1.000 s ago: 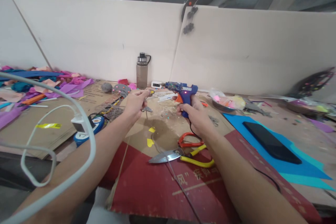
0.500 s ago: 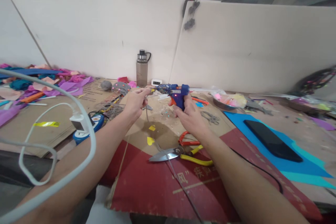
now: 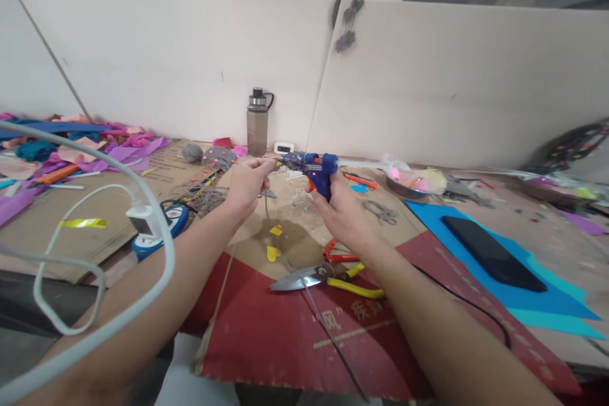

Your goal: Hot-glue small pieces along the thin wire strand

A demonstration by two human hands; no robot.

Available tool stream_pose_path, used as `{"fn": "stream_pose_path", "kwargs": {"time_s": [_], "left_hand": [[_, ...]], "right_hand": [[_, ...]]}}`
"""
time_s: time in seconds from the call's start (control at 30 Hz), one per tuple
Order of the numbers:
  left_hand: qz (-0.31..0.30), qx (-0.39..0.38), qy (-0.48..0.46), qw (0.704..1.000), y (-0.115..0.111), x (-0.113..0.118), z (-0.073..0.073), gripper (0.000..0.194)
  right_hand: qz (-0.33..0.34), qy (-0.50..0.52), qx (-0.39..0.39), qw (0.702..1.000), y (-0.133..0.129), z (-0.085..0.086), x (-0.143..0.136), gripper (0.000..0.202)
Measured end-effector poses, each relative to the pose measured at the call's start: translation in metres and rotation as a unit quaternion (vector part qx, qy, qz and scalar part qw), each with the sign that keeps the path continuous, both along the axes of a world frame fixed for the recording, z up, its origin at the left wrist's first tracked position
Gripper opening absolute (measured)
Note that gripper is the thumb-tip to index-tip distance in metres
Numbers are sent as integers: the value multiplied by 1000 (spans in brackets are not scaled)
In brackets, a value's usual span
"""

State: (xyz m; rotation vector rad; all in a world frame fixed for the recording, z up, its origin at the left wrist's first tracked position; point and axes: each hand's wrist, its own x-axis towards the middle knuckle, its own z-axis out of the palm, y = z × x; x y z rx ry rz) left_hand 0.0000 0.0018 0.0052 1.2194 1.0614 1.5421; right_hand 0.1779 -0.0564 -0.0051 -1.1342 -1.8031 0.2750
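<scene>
Left hand [image 3: 245, 190]: thumb and forefinger pinch a small yellow piece [image 3: 278, 164]; other fingers curled.
Right hand [image 3: 345, 210]: wrapped round the glue gun [image 3: 320, 170] handle; trigger pressure, cannot tell.
Glue gun: above mid tabletop, nozzle pointing left, red light lit.
Change: gun has come left over the last second; the gap to the left fingertips has closed.
Meaning: nozzle now sits at the yellow piece, so both hands work one spot. Actual contact or glue: too small to tell.
Cord [image 3: 333, 344]: hangs below left hand, crosses the scissors [image 3: 297, 280] blade, runs to near edge.
Yellow cutouts [image 3: 273, 254]: two, on cardboard, just beyond scissors.
Far side: bottle [image 3: 257, 130] upright, white timer [image 3: 284, 148] just right of it.
Right side: phone [image 3: 492, 254] flat on blue sheets [image 3: 561, 304].
</scene>
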Motion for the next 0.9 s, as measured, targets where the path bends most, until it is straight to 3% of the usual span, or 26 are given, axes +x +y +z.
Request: {"fn": "stream_pose_path", "kwargs": {"time_s": [0.9], "left_hand": [[8,12,16,1000,4,-3,-2,19]], "right_hand": [[-33,-52,-10,998,-2,1,0,27]]}}
